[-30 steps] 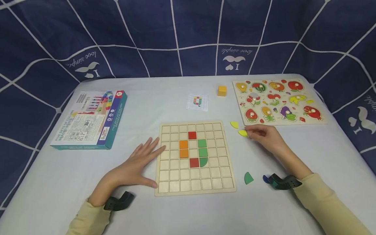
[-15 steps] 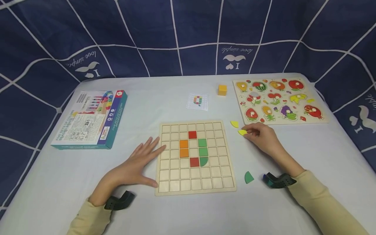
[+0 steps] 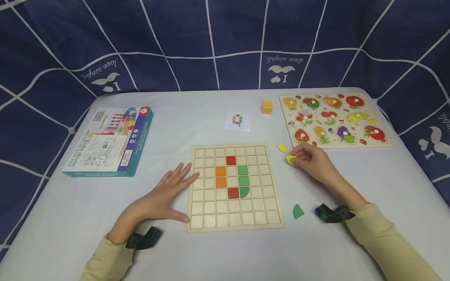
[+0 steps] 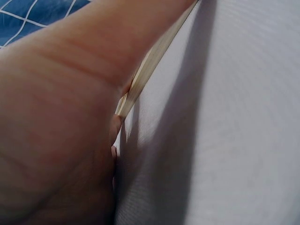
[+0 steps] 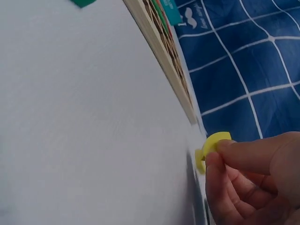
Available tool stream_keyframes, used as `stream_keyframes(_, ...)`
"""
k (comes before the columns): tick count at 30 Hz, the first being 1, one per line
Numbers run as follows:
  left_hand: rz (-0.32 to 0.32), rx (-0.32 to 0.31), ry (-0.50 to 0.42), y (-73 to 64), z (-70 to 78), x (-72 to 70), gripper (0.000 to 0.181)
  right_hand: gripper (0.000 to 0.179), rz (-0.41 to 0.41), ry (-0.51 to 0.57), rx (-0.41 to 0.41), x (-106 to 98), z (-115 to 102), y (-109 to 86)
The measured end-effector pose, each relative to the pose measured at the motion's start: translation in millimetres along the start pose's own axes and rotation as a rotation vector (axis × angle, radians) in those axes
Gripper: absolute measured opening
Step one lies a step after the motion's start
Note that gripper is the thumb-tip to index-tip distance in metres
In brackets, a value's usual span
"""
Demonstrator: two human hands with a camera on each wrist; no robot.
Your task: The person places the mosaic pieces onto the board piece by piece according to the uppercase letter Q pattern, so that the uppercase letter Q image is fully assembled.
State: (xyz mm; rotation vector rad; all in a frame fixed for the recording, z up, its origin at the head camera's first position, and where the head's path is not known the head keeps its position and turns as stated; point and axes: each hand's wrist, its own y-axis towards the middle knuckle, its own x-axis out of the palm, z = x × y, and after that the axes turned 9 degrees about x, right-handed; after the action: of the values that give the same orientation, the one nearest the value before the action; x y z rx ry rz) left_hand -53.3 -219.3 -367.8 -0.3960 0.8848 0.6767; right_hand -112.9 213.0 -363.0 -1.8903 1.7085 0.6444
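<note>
Between thumb and fingertips my right hand pinches a yellow quarter-circle piece, held just off the table in the right wrist view. A second yellow quarter-circle piece lies on the table beyond it. My left hand is spread, its fingers and thumb touching the left edge of the wooden grid board. Set in the board's cells are red squares, orange squares, green squares and a green quarter-circle. A loose green quarter-circle piece lies right of the board.
A fruit peg puzzle lies at the back right, close to my right hand. Behind the board are a pattern card and a small yellow-orange cube. A flat toy box lies at the left.
My right hand has tipped the yellow quarter-circle piece and drawn it up slightly from the table. The left hand has stayed at the board's edge.
</note>
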Motion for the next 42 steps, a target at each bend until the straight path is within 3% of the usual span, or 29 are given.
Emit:
stream_keyframes(8, -0.001, 0.001, 0.012, -1.1, -0.1, -0.1, 0.117, 0.023, -0.22, 0.254, 0.055, 18, -38, 12.7)
stream_keyframes(12, -0.002, 0.013, 0.015, -0.4, 0.2, 0.1, 0.116, 0.026, -0.29, 0.317, -0.005, 33, -57, 20.6)
stream_keyframes(20, -0.004, 0.007, 0.018, 0.3, 0.6, -0.4, 0.116, 0.014, -0.294, 0.258, -0.111, 63, -86, 35.5)
stream_keyframes(24, -0.008, -0.006, 0.019, 0.2, 0.7, -0.2, 0.117, 0.006, -0.292, 0.248, -0.099, 79, -97, 42.4)
stream_keyframes(33, -0.01, -0.025, 0.002, 0.6, 1.4, 0.7, 0.116, 0.004, -0.344, 0.254, -0.067, 108, -109, 53.3)
stream_keyframes(38, -0.01, -0.023, 0.007, 0.6, 0.9, 1.5, 0.115, 0.004, -0.328, 0.158, -0.093, 113, -109, 54.6)
stream_keyframes(42, -0.011, -0.022, 0.013, 0.2, 0.3, 1.5, 0.115, 0.005, -0.305, 0.071, -0.171, 114, -111, 53.3)
